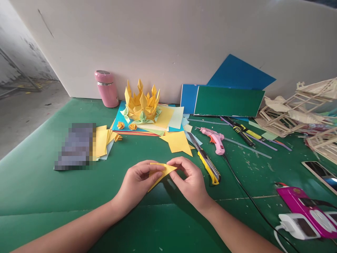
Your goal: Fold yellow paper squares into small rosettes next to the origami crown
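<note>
left hand (137, 182) pinched folded yellow paper (161, 171) just above green mat (52, 196) | right hand (190, 180) pinched its right tip | risk: uneven pull could skew the fold; utility knife (207, 163) lay just beside that hand (blade seemingly out)

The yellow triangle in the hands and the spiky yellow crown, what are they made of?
The yellow triangle, pinched by the left hand and right hand, looks like thin matte paper: it holds sharp folded edges. The crown seems the same kind of paper, folded into many creased points.
</note>
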`<state>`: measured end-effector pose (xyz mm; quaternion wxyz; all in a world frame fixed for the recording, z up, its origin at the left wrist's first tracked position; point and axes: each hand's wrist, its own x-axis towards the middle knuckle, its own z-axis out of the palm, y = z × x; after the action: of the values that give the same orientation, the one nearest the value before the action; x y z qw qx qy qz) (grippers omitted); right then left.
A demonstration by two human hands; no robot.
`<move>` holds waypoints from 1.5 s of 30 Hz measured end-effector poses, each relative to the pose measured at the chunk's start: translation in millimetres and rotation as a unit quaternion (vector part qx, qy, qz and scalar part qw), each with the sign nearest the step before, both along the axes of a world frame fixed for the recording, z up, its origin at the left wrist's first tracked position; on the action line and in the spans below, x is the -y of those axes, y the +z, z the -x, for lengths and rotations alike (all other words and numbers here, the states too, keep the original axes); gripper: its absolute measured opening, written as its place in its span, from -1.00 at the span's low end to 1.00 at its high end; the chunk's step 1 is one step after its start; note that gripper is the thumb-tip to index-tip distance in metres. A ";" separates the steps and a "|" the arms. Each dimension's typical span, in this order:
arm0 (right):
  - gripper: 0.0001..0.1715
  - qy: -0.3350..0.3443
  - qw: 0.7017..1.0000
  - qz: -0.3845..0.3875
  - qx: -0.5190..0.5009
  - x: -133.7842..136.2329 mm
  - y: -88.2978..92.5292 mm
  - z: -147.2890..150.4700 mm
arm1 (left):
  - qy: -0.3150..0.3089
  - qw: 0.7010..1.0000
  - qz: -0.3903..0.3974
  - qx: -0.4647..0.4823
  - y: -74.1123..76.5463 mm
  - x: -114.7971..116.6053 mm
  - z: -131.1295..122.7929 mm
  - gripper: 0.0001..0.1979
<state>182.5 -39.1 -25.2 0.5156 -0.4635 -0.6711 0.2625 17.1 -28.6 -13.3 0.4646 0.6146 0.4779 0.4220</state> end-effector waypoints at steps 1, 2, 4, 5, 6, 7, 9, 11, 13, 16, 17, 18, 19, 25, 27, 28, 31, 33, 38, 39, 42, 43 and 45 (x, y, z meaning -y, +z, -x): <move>-0.81 -0.001 1.000 -0.014 0.013 0.4 0.4 -0.1 | 0.002 1.000 -0.008 0.000 0.2 0.4 -0.3 -0.89; -0.81 -0.003 0.999 -0.032 0.026 0.8 0.9 -0.2 | 0.003 1.000 -0.014 0.003 0.5 0.7 -0.7 -0.89; -0.80 -0.008 0.996 -0.076 0.049 1.8 2.0 -0.2 | 0.005 1.000 -0.021 0.014 0.8 1.1 -1.7 -0.89; -0.80 -0.011 0.993 -0.100 0.059 2.2 2.5 -0.1 | 0.009 1.000 -0.018 0.023 0.8 1.5 -2.2 -0.90; -0.80 -0.014 0.990 -0.124 0.069 2.7 3.0 0.0 | 0.011 0.999 -0.010 0.034 0.6 2.0 -2.6 -0.91; -0.79 -0.017 0.986 -0.147 0.079 3.1 3.6 0.2 | 0.014 0.999 0.003 0.049 0.4 2.7 -2.9 -0.93; -0.78 -0.021 0.977 -0.188 0.102 4.0 4.7 0.6 | 0.024 0.995 0.040 0.090 0.0 4.6 -3.4 -0.93; -0.77 -0.024 0.968 -0.220 0.122 4.9 6.1 0.9 | 0.036 0.988 0.080 0.129 0.6 6.4 -3.8 -0.81; -0.78 -0.025 0.960 -0.243 0.138 5.5 7.6 1.0 | 0.035 0.982 0.118 0.146 2.2 7.3 -4.0 -0.73; -0.80 -0.026 0.950 -0.269 0.158 5.4 8.9 0.5 | 0.023 0.976 0.162 0.143 4.9 6.8 -4.3 -0.78; -0.81 -0.027 0.948 -0.274 0.162 5.2 9.1 0.3 | 0.024 0.975 0.168 0.145 5.5 6.4 -4.3 -0.79; -0.82 -0.027 0.946 -0.277 0.166 5.0 9.1 0.1 | 0.027 0.973 0.171 0.150 5.8 5.9 -4.3 -0.79; -0.82 -0.026 0.945 -0.278 0.171 4.8 9.0 0.0 | 0.029 0.972 0.171 0.155 6.0 5.5 -4.4 -0.80; -0.82 -0.020 0.937 -0.287 0.198 4.9 8.7 1.3 | 0.024 0.970 0.171 0.170 5.0 3.7 -4.3 -0.80; -0.82 -0.019 0.935 -0.287 0.206 5.0 8.5 1.9 | 0.021 0.970 0.172 0.170 4.4 3.4 -4.6 -0.79; -0.82 -0.018 0.936 -0.284 0.209 5.0 8.3 2.1 | 0.021 0.970 0.173 0.172 3.9 3.4 -4.8 -0.78; -0.81 -0.015 0.938 -0.273 0.214 4.4 7.3 2.0 | 0.030 0.967 0.163 0.194 2.2 3.1 -5.5 -0.76; -0.80 -0.012 0.939 -0.267 0.218 3.8 6.4 1.5 | 0.038 0.967 0.152 0.202 1.1 2.6 -5.8 -0.75; -0.81 -0.005 0.942 -0.253 0.223 2.4 4.1 0.3 | 0.024 0.976 0.158 0.146 0.5 1.7 -4.5 -0.76; -0.82 -0.005 0.942 -0.249 0.223 2.1 3.9 0.2 | 0.021 0.977 0.161 0.137 0.8 1.8 -4.2 -0.76; -0.83 -0.014 0.943 -0.245 0.226 1.3 4.3 0.1 | 0.006 0.976 0.174 0.128 2.8 2.5 -4.3 -0.74; -0.83 -0.017 0.942 -0.245 0.227 1.0 4.6 0.0 | 0.001 0.976 0.179 0.127 3.7 2.8 -4.5 -0.73; -0.83 -0.021 0.943 -0.246 0.225 0.5 4.9 0.0 | -0.002 0.975 0.187 0.122 5.4 3.4 -5.2 -0.72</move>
<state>182.6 -39.6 -20.3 0.4546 -0.3834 -0.8033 -0.0323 22.2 -32.0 -7.9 0.6268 0.4616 0.4870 0.3961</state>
